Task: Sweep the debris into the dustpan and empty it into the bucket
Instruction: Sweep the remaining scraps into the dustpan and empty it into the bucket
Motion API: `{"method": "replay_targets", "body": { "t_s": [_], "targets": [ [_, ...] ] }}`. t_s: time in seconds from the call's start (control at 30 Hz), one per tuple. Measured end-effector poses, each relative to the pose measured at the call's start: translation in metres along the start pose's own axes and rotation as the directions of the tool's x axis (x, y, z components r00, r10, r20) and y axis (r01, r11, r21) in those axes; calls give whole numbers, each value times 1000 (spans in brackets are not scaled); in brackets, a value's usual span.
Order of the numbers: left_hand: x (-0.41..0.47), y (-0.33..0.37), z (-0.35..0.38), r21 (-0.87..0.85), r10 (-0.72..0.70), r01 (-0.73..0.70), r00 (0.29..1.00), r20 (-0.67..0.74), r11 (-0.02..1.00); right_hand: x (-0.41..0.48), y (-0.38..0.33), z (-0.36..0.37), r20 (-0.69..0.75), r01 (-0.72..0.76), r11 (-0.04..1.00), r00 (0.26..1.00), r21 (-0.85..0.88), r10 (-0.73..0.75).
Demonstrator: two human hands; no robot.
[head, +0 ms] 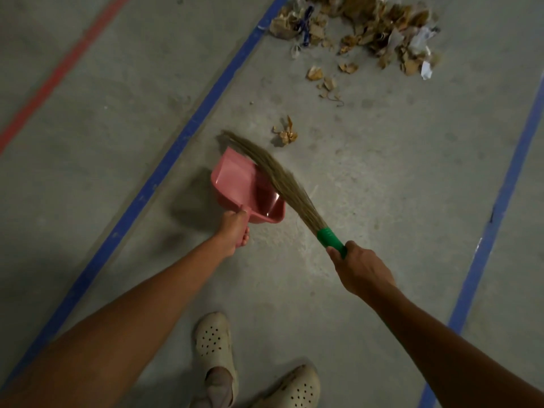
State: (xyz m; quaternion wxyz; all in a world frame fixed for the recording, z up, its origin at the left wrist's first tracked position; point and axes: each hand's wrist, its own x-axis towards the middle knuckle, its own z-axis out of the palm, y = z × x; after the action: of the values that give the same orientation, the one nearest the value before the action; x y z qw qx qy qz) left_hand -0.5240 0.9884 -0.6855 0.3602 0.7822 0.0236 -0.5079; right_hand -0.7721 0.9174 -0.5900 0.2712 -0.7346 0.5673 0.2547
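Two hands are at work, both closed around tools. The left hand [234,234] grips the handle of a pink dustpan [238,184]; the fist hides that handle almost wholly. The right hand [363,267] holds the green grip [331,238] of a grass broom [282,184], and the end of the grip is lost inside the palm.

The broom's bristles cross the dustpan's right side and hide that edge. Whether the dustpan rests on the floor [382,187] or hangs just above it cannot be told, though a shadow lies to its left. Its long axis runs near to far, leaning left, with the open lip at the far end. The broom runs from near right to far left, its tips curving past the lip.

One crumpled dry leaf [285,132] lies just beyond the bristles. The main debris pile [368,30] of dry leaves and paper scraps sits far right, well apart from the dustpan and cut off by the top edge. Blue lines [182,139] and a red line [59,75] cross the concrete. Pale clogs [215,340] show nearest, partly cropped at the bottom.
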Motion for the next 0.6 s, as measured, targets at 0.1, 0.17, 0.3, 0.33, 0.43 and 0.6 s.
{"method": "replay_targets", "body": {
  "t_s": [0.1, 0.17, 0.3, 0.33, 0.43, 0.6],
  "targets": [
    [-20, 2, -8, 4, -63, 63, 998, 12, 998, -11, -11, -9, -7, -36, 999, 999, 33, 37],
    [-31, 5, -14, -13, -112, 113, 994, 9, 994, -19, -19, -22, -12, -44, 998, 999, 40, 44],
    [-42, 24, -21, -46, -200, 202, 979, 38, 978, -32, -26, -49, 9, -58, 998, 998, 27, 58],
    [-42, 32, -20, -43, -203, 205, 978, 45, 978, -32, -26, -56, 11, -57, 998, 998, 14, 57],
    [-36, 52, -14, -52, -187, 191, 980, 68, 980, -20, -21, -72, 37, -56, 998, 998, -37, 57],
    [-11, 88, 12, -13, -195, 197, 978, 70, 980, 36, -3, -96, 71, -56, 996, 996, -66, 60]
  ]
}}
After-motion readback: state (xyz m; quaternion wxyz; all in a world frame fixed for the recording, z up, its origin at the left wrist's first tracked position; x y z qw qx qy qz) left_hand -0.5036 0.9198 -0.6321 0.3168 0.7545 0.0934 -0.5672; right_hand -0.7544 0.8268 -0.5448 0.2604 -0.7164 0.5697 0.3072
